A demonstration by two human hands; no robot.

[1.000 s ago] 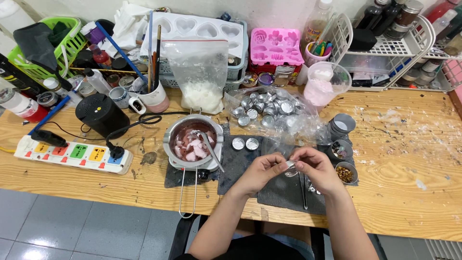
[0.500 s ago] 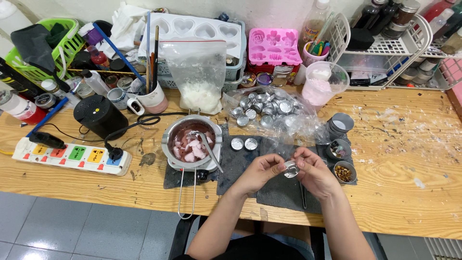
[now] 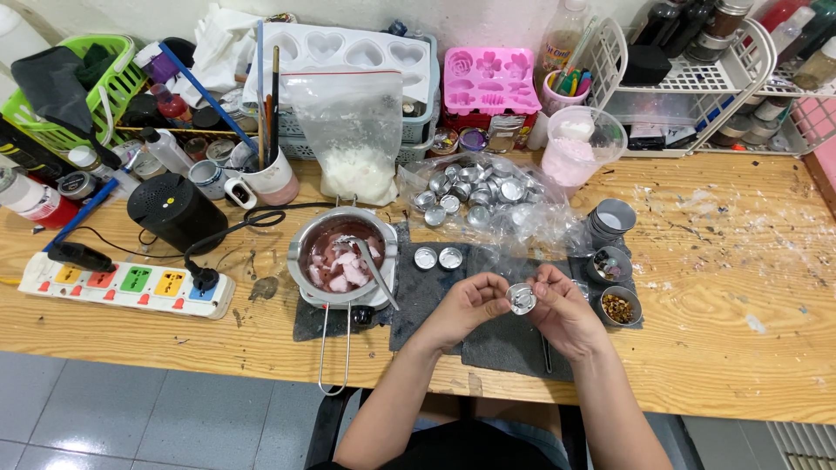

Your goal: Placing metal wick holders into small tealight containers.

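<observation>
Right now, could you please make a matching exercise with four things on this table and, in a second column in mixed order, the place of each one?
Things:
1. small metal cup
2. metal pot
3. power strip
4. pink mould

Places:
A. at the back, against the wall
B. between the left hand and right hand
C. at the left, near the table's front edge
D. on the grey mat, pink chunks inside

Pairs: 1-B, 2-D, 3-C, 4-A

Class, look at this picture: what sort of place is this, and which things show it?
Probably a home candle-making bench. A metal pot holds pink wax chunks, silicone moulds stand at the back, and both hands, left hand and right hand, hold a small metal cup.
</observation>
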